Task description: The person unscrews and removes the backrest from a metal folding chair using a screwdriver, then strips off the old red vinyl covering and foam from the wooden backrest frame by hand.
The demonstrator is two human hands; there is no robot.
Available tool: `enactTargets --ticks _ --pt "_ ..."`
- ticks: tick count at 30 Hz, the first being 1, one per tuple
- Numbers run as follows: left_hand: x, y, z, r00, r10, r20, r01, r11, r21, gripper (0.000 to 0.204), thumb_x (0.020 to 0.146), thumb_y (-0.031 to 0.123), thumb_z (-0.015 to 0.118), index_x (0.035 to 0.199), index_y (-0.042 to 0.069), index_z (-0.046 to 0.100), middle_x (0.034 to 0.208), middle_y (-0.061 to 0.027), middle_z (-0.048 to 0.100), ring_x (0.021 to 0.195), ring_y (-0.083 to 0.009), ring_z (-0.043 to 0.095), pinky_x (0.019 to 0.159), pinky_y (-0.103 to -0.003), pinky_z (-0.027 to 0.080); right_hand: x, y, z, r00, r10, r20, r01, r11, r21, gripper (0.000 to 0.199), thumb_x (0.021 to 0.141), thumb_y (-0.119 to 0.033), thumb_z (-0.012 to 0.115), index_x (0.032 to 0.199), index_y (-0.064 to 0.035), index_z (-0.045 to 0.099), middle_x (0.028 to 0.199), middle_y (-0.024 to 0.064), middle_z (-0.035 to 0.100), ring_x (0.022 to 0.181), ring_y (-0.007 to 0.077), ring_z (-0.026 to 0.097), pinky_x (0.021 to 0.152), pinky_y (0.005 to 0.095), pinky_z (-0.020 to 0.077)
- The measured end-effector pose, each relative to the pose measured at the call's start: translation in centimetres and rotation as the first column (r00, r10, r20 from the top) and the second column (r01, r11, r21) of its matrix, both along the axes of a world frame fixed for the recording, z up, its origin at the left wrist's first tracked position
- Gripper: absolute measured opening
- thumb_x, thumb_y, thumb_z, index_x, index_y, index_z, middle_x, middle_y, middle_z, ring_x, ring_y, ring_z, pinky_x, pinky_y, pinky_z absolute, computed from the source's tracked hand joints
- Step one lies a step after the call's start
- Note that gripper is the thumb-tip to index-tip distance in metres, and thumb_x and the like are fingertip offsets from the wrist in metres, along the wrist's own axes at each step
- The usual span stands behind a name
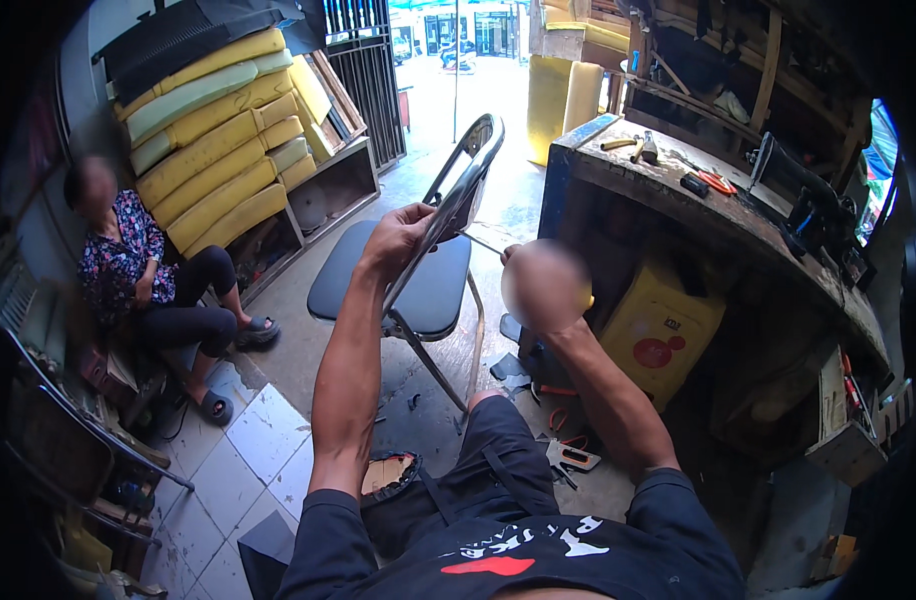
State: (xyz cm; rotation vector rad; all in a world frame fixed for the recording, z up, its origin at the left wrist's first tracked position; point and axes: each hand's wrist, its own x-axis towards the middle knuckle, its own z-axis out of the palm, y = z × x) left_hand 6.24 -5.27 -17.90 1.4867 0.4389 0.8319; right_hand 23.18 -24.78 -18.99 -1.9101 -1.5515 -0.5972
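A folding chair (398, 277) with a black padded seat and a metal frame stands in front of me, its backrest toward me. My left hand (400, 238) is closed around the left side of the backrest frame. At the right of the chair my right hand (546, 287) is closed, though blurring hides most of its fingers. From it a thin metal shaft, seemingly a screwdriver (486, 244), points left to the backrest. A yellow bit behind the hand may be its handle. Where the tip meets the chair is hidden.
To the right, a worn workbench (618, 150) carries a hammer (649, 150), orange-handled tool (716, 183) and black sewing machine (808, 200). Beneath stands a yellow container (663, 325). Scraps and a utility knife (575, 456) lie on the floor. At left, a person (128, 250) sits by stacked yellow cushions (213, 150).
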Motion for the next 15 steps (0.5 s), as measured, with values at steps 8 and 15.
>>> enactTargets --ticks 8,15 --pt "0.4 0.3 -0.1 0.992 0.077 -0.096 -0.079 0.997 -0.020 0.020 0.099 0.021 0.070 0.100 0.001 0.074 0.085 -0.0019 0.071 0.070 -0.0084 0.064 0.062 -0.023 0.050 -1.3 0.8 -0.8 0.997 0.030 -0.069 -0.026 0.998 0.055 0.012 0.089 -0.013 0.064 0.088 -0.0013 0.069 0.094 0.0135 0.065 0.086 0.0325 0.067 0.072 0.0467 0.0562" --pt "1.6 1.8 1.3 0.932 0.115 -0.343 -0.071 0.988 0.138 0.033 0.100 0.034 0.065 0.096 0.002 0.073 0.078 -0.0004 0.065 0.065 -0.0085 0.057 0.057 -0.025 0.044 -1.3 1.1 -1.0 0.997 0.006 0.072 -0.017 0.988 0.155 0.011 0.089 -0.013 0.067 0.093 -0.0032 0.064 0.097 0.0139 0.064 0.088 0.0351 0.066 0.076 0.0473 0.0541"
